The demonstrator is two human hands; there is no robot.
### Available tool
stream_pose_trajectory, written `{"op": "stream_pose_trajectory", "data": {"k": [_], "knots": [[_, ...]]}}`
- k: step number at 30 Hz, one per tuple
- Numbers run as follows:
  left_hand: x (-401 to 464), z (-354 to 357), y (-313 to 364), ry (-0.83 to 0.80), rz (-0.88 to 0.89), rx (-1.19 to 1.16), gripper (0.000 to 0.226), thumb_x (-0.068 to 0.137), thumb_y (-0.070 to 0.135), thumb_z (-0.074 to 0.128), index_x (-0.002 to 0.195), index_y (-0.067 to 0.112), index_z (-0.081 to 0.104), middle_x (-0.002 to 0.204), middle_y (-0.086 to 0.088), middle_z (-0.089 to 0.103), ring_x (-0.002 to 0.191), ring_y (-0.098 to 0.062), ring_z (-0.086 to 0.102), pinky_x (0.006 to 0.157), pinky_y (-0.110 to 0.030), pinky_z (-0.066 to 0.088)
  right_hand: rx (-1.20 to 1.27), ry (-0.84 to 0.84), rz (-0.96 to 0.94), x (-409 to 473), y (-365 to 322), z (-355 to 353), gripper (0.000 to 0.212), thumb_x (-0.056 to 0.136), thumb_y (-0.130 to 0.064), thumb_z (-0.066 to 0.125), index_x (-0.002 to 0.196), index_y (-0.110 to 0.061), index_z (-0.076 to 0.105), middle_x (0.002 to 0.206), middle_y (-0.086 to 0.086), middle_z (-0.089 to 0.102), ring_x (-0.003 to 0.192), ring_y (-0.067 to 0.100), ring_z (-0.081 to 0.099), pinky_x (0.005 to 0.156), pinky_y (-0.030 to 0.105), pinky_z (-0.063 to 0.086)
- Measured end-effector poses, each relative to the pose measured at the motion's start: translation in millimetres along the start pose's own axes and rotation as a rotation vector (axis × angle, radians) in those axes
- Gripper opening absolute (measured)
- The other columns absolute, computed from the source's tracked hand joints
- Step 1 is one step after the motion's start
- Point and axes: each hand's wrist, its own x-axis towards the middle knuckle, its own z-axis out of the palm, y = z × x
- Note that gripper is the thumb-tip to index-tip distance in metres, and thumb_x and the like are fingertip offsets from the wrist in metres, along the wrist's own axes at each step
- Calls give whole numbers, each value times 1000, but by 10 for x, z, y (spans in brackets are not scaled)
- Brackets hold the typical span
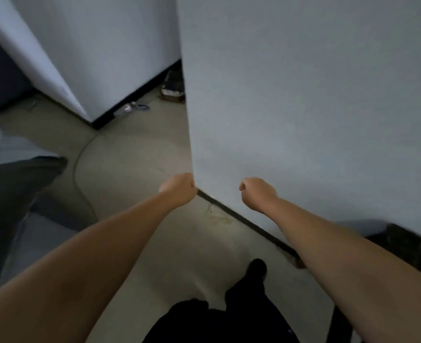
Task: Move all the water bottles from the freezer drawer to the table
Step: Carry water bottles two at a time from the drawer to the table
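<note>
Both bare arms reach down toward the tall white flat-fronted appliance panel (pixel 303 107); the left hand (pixel 179 188) is a curled fist at its lower corner, the right hand (pixel 256 191) a curled fist before its face. Whether either grips anything cannot be told; no water bottles or drawer interior show; beige floor (pixel 140 154) lies below.

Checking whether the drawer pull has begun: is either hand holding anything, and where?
Left hand curls at the white panel's bottom corner; a grip cannot be confirmed. Right hand is fisted, holding nothing.
</note>
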Motion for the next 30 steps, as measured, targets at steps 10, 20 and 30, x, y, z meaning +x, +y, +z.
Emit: {"op": "stream_pose_trajectory", "data": {"k": [10, 20, 30], "knots": [[-720, -159, -1726, 143, -480, -246, 22, 90, 18, 45, 96, 5, 62, 108, -17, 65, 98, -33, 60, 78, -31, 48, -313, -223, -441, 474, -1813, 577, 31, 91, -11, 40, 113, -10, 62, 121, 14, 62, 107, 33, 59, 90, 38, 49], [-1571, -99, -2590, 316, -983, -475, 29, 90, 18, 50, 110, -1, 60, 117, -22, 62, 108, -36, 58, 86, -36, 47, -555, -414, -972, 583, -3419, 1069, 32, 96, -18, 40, 118, -10, 61, 127, 16, 60, 115, 34, 57, 93, 35, 46], [-3067, 576, -2623, 530, -1481, -743, 34, 93, 19, 48, 122, 5, 57, 128, -18, 58, 118, -32, 55, 95, -33, 44, -899, -595, -1581, -766, -4370, 2039, 23, 95, -6, 39, 89, -6, 61, 92, 16, 62, 92, 31, 59, 73, 36, 47]]}}
